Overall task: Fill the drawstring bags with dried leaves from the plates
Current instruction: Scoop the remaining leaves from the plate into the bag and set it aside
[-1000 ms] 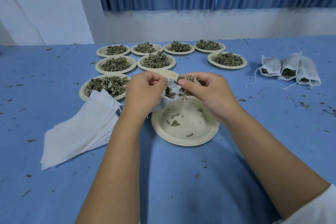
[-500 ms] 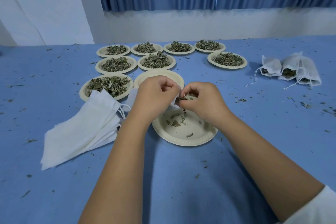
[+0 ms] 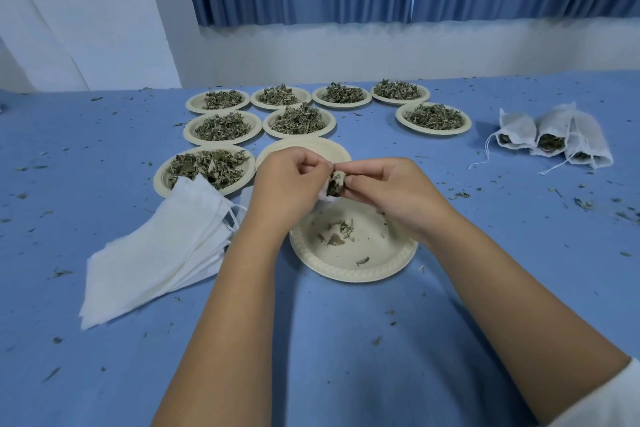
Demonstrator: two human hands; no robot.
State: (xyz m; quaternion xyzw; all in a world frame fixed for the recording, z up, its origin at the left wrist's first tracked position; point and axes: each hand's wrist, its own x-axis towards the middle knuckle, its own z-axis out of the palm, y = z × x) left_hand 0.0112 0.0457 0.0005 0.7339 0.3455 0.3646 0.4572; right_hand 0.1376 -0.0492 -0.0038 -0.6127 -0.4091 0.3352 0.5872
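Both hands meet above a nearly empty paper plate (image 3: 346, 276) near the middle of the blue table (image 3: 329, 340). The left hand (image 3: 287, 185) has its fingers curled and pinches the rim of a white drawstring bag (image 3: 323, 192), holding it just over the far edge of that plate. The right hand (image 3: 391, 192) has its fingers bent too, with thumb and fingertips closed on a clump of dried leaves (image 3: 335, 184) sitting in the bag's mouth. Most of the bag is hidden behind the hands.

Only a few leaf scraps (image 3: 341, 231) lie on the plate below. Just behind the hands is 1 bare plate (image 3: 304, 146). Beyond it and to its left are 8 plates heaped with leaves: a back row of 4 (image 3: 341, 95), 1 set off to the right (image 3: 433, 118), 2 in the middle row (image 3: 299, 121), and 1 nearest on the left (image 3: 204, 168).

A fanned stack of flat empty bags (image 3: 156, 253) lies left of the left forearm, its far corner overlapping that nearest heaped plate. At the far right, 3 filled bags (image 3: 554, 135) lie side by side, strings trailing. Leaf crumbs are scattered across the table. A white sleeve (image 3: 606, 402) shows on the right arm.
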